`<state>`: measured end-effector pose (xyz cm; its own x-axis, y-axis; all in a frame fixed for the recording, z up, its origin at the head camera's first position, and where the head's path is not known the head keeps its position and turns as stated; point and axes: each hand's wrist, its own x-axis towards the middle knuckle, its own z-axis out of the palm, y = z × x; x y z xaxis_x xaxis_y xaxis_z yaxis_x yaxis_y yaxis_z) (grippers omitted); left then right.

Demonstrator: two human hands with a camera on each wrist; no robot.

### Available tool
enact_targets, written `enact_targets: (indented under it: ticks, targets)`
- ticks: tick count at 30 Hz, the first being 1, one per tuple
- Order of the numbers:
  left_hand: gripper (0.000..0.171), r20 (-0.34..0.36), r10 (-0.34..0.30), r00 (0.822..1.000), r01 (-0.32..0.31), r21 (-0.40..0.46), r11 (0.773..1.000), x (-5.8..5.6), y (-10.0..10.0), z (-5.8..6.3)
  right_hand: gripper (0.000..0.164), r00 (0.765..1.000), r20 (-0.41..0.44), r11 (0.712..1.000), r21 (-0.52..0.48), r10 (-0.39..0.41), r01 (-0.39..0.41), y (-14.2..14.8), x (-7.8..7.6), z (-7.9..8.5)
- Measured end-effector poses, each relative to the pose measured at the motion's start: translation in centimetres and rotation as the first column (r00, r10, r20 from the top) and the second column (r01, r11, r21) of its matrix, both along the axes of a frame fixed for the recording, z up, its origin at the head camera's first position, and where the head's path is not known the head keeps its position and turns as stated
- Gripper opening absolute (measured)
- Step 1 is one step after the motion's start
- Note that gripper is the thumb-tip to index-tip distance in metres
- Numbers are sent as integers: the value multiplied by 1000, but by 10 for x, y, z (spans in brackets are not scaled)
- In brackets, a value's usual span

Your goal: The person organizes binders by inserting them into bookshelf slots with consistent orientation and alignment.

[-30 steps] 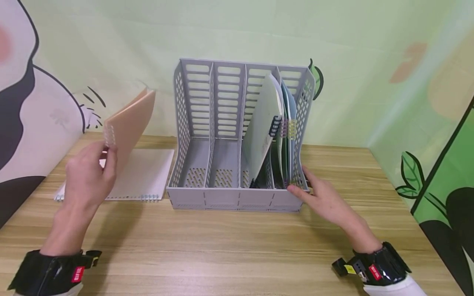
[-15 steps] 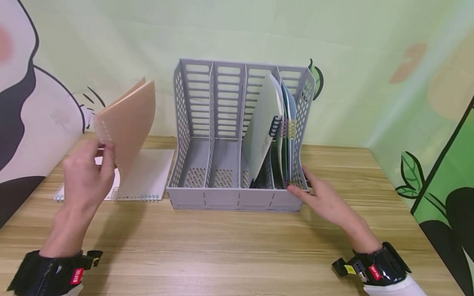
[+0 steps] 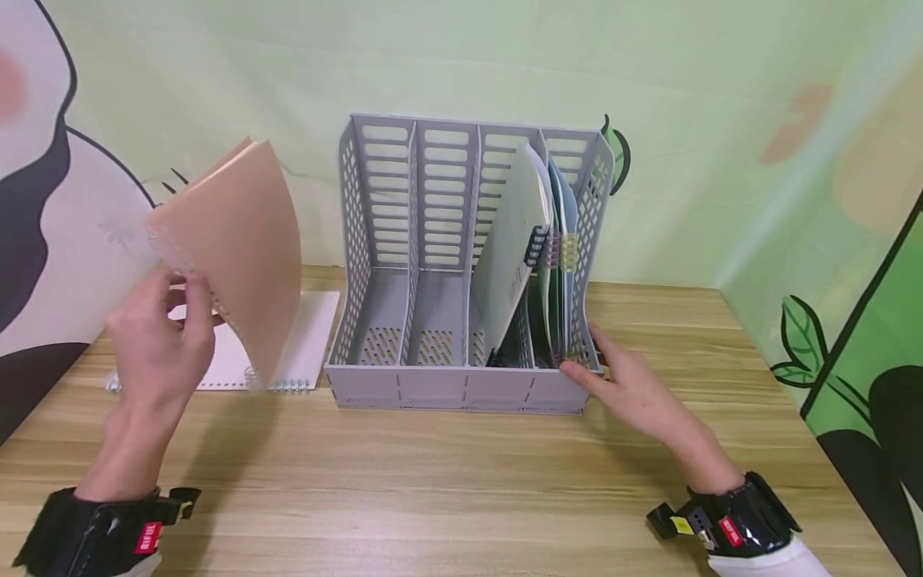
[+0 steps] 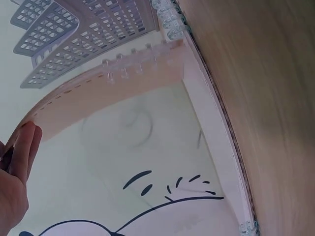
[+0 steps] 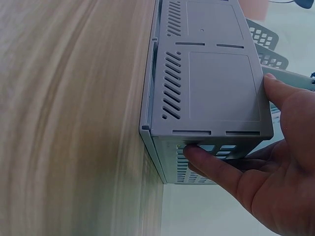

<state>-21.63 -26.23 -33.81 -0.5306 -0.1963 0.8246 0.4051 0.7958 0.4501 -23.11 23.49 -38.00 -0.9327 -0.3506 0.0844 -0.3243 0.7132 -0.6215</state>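
Holding: left hand, its fingers pinching the tan notebook by the bound edge
Notebook's place: raised above the table, left of the gray rack, its lower corner in front of the white notebook
Notebook's direction: bound edge toward the person, loose corners toward the wall; long axis slopes from upper left to lower right, bowed
Bracing: right hand, fingers and thumb gripping the rack's near right corner
Rack: 4 compartments; ring-bound notebooks stand in the 2 rightmost
Wrist tags: 2 red ones, white lettering too blurred to read
Yellow label: right wristband, illegible
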Motion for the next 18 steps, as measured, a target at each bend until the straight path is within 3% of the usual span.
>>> enact_targets:
  ticks: [7,12,18]
  targets:
    - [22,41,97,994,-101,103,990,3,-2,0,82,1000,8,1000,13,-10,10,-1,1,0]
    - [29,94,143,985,-151,88,985,7,-8,4,81,1000,12,1000,3,-5,5,-1,1,0]
    - [30,110,145,983,-154,74,985,8,-14,8,82,1000,17,1000,7,-5,5,-1,1,1]
